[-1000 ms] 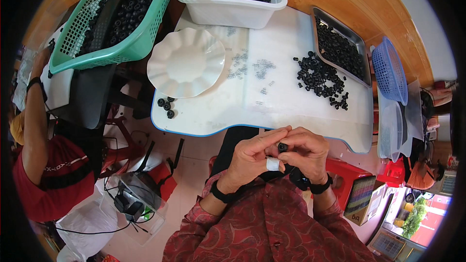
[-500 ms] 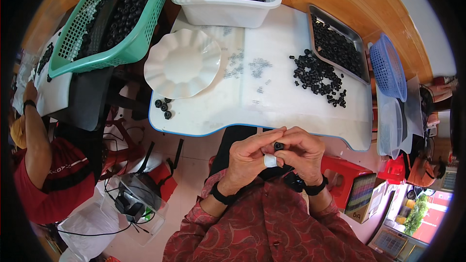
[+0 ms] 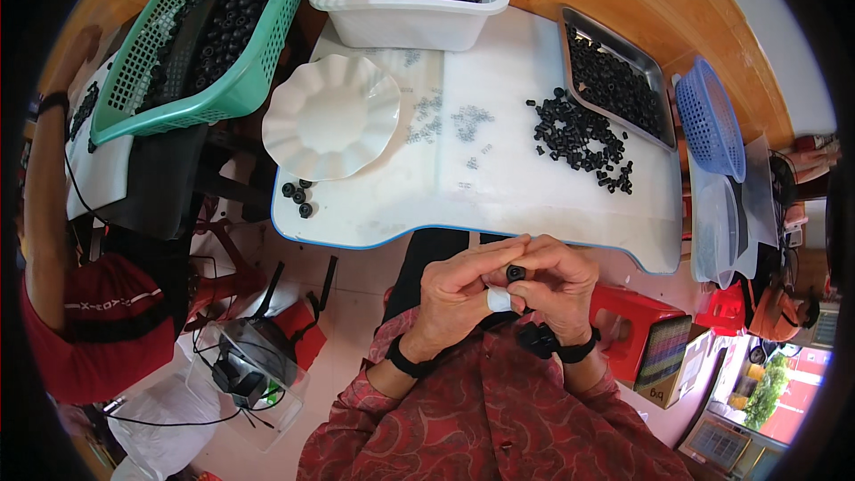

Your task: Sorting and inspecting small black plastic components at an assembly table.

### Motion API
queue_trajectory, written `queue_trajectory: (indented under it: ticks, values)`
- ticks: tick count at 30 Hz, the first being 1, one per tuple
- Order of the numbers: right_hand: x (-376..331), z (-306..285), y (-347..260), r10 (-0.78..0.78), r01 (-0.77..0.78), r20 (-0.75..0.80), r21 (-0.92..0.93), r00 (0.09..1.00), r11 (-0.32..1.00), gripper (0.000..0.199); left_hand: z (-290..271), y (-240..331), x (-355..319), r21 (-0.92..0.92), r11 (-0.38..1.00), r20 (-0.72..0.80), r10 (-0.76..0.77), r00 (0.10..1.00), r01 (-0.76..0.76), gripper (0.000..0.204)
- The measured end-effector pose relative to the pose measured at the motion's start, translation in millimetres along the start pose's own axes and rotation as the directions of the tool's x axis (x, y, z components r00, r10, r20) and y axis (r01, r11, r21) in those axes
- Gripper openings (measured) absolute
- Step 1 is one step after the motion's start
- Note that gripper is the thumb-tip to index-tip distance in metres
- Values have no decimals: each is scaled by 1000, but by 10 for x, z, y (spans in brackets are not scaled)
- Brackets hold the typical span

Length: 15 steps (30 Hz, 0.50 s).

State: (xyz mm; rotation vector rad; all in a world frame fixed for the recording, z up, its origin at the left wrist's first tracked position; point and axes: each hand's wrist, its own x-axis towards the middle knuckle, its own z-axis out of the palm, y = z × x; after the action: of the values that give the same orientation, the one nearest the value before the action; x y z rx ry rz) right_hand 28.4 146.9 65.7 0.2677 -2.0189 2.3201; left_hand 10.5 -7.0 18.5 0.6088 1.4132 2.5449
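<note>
1. In head view, pinching a small round black part (image 3: 516, 273) with the right hand (image 3: 565, 289), at four o'clock.
2. Holding the left hand (image 3: 457, 301) alongside, fingers together; cannot tell whether gripping too.
3. Showing on the worktop (image 3: 499, 191): loose black pieces (image 3: 559, 132) at two o'clock, white tub (image 3: 401, 27) at twelve.

- Left hand (image 3: 452, 296), right hand (image 3: 563, 283) together; small black round part (image 3: 516, 273) at fingertips
- Scalloped white plate (image 3: 329, 116), left on table (image 3: 508, 200)
- Metal tray (image 3: 657, 80) of small black cylinders (image 3: 613, 85), table's right
</note>
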Motion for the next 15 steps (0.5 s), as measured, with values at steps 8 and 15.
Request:
queue_trajectory:
  ticks: [8,15]
  values:
    - [12,-39,130,66,-61,-30,142,997,988,14,99,-54,4,-81,993,-143,-102,984,91,52]
    - [2,-95,80,26,-26,0,97,1000,995,24,98,52,66,10,996,-99,-90,991,91,57]
